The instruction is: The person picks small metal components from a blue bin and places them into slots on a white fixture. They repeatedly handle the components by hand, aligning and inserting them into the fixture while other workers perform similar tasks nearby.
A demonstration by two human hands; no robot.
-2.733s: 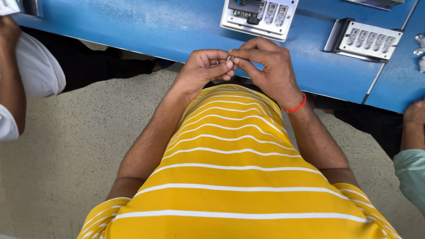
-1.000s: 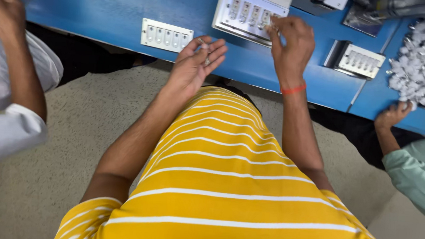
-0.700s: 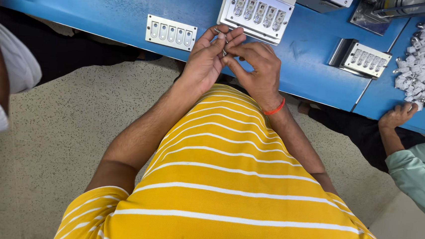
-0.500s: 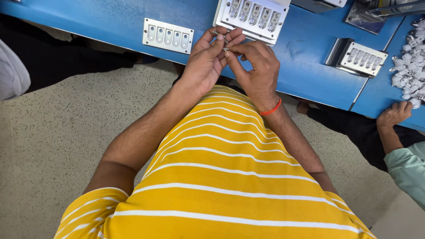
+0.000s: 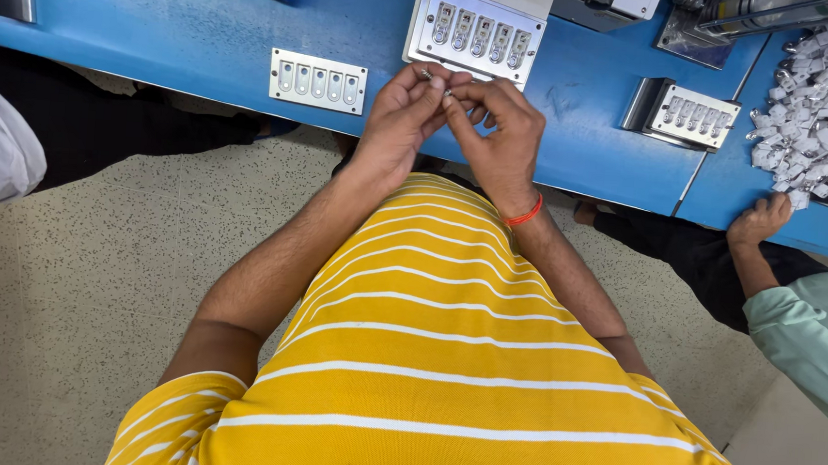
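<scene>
- Left hand [image 5: 401, 115] and right hand [image 5: 501, 132] pinch tiny metal parts [image 5: 434, 81] together at the blue workbench's near edge [image 5: 593, 172].
- Grey slotted metal fixture plate [image 5: 477, 28] sits just beyond; open bench lies left.

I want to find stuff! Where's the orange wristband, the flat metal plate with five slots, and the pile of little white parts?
orange wristband [image 5: 526, 214], head view, band's middle.
flat metal plate with five slots [image 5: 318, 81], head view, plate's centre.
pile of little white parts [image 5: 820, 91], head view, heap's middle.
</scene>
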